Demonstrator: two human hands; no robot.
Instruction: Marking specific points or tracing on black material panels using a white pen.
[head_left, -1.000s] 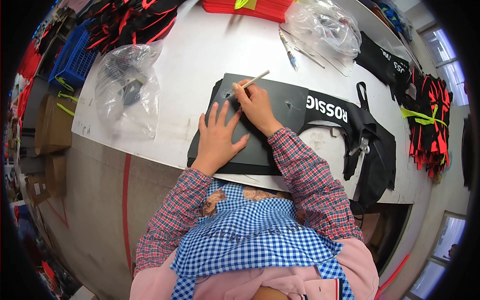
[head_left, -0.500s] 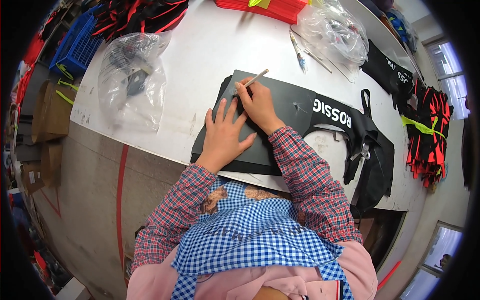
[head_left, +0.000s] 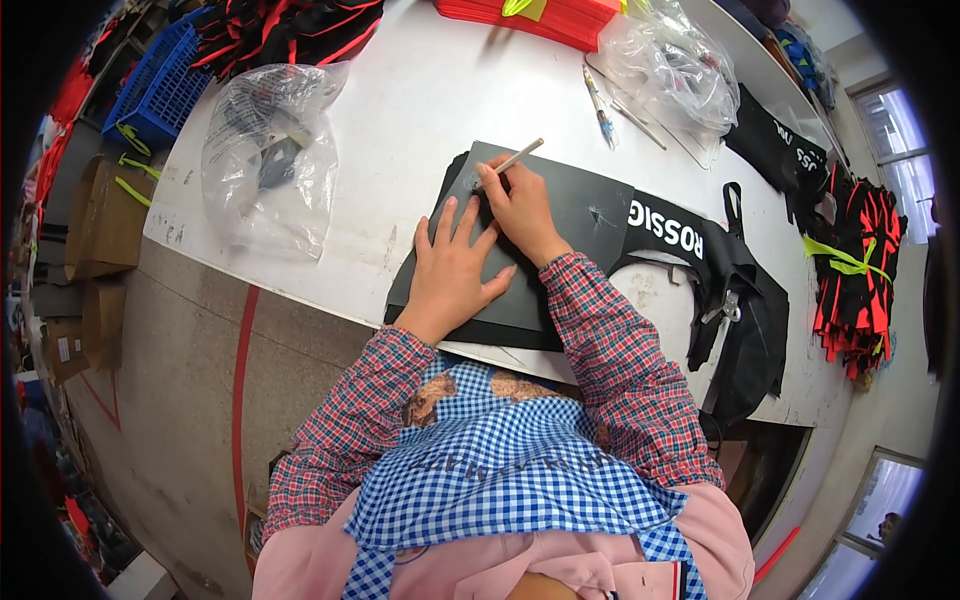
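sheet [head_left: 573,198] is dk gry, apron [head_left: 485,500] blu/wht chk.

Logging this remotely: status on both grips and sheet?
Right grip shut on pale pen-like tool. Left grip spread on grey sheet. Black fabric at its right. Plastic bag apart, leftward.

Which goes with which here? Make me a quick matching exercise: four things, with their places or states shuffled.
Things:
1. Left hand
2. Right hand
3. Basket
4. Red stack

Places or states:
A. Cut off by the picture's upper edge
B. Holding a pale stick
C. Blue, at upper left
D. Fingers spread on the dark board

Pairs: 1-D, 2-B, 3-C, 4-A
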